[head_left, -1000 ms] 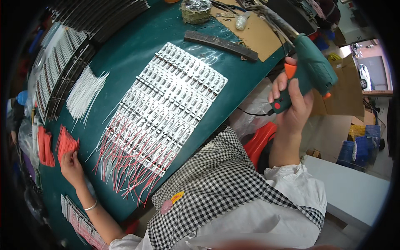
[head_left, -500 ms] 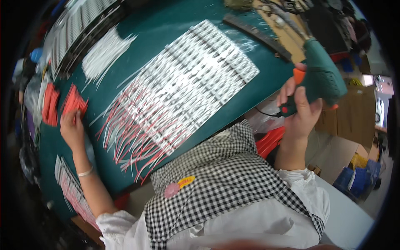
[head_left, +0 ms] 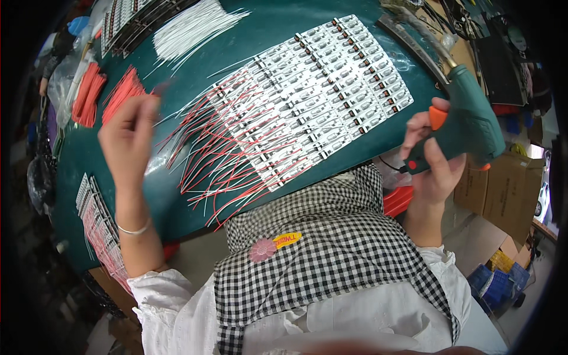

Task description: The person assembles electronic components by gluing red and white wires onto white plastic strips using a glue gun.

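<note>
My right hand (head_left: 436,155) is wrapped round the grip of a green soldering gun (head_left: 476,112) with an orange trigger. Its metal tip points away toward the far right of the table. My left hand (head_left: 129,133) is raised, thumb and fingers pinched together. Motion smears its fingertips, so what they hold, if anything, is hard to make out. Just beyond that hand lies a bundle of red wires (head_left: 123,92). In the middle rests a panel of white circuit boards (head_left: 331,89) in rows, with loose red and white wires (head_left: 219,154) fanning from its left end.
A second red wire bundle (head_left: 89,94) and a pile of white wires (head_left: 192,32) lie on the green table (head_left: 89,154). More wired boards (head_left: 100,225) sit at the left edge. A dark metal bar (head_left: 411,47) lies far right; cardboard boxes (head_left: 497,189) stand beyond the table.
My left hand has come away from the red wire bundle, moving right and nearer the boards. The right hand still holds the soldering gun. The whole view has shifted somewhat.
</note>
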Demonstrator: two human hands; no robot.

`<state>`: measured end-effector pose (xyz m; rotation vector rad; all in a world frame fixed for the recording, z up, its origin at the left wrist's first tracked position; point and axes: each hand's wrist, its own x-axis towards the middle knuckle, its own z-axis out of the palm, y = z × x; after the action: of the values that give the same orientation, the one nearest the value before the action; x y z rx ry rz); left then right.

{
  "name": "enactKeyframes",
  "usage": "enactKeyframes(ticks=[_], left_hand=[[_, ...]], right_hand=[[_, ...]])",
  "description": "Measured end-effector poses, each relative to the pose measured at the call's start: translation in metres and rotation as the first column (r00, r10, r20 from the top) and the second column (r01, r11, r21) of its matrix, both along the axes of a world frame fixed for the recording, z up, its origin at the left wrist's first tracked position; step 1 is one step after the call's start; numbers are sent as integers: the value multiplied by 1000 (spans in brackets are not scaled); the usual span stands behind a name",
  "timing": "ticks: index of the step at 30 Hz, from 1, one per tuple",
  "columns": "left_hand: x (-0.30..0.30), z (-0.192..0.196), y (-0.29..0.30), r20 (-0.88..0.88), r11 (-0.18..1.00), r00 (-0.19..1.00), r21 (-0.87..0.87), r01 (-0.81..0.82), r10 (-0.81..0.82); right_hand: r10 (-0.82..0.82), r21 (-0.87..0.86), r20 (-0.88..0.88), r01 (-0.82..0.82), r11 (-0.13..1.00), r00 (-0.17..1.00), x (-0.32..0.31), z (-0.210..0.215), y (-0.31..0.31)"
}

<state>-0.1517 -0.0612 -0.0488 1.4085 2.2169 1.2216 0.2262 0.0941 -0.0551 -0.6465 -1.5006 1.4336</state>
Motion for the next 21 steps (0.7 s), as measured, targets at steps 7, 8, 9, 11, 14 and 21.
enactKeyframes(ticks=[7, 8, 9, 11, 14, 21], left_hand=[[98, 13, 39, 892, 832, 424, -110, 543, -158], [101, 13, 40, 918, 831, 371, -94, 549, -141], [104, 13, 42, 917, 827, 369, -86, 556, -153], [109, 13, 46, 950, 817, 281, -52, 575, -136], [118, 15, 53, 955, 840, 265, -31, 542, -136], [116, 17, 67, 925, 831, 350, -74, 551, -150]], right_hand=[[152, -75, -14, -153, 985, 988, -42, 6, -17], [175, -68, 6, -174, 982, 985, -49, 8, -19], [166, -59, 7, -165, 984, 986, -51, 7, -17], [332, 55, -32, -330, 942, 943, -53, 1, -14], [464, -17, 159, -467, 884, 872, -49, -5, -20], [387, -192, 81, -366, 910, 919, -35, 8, -12]])
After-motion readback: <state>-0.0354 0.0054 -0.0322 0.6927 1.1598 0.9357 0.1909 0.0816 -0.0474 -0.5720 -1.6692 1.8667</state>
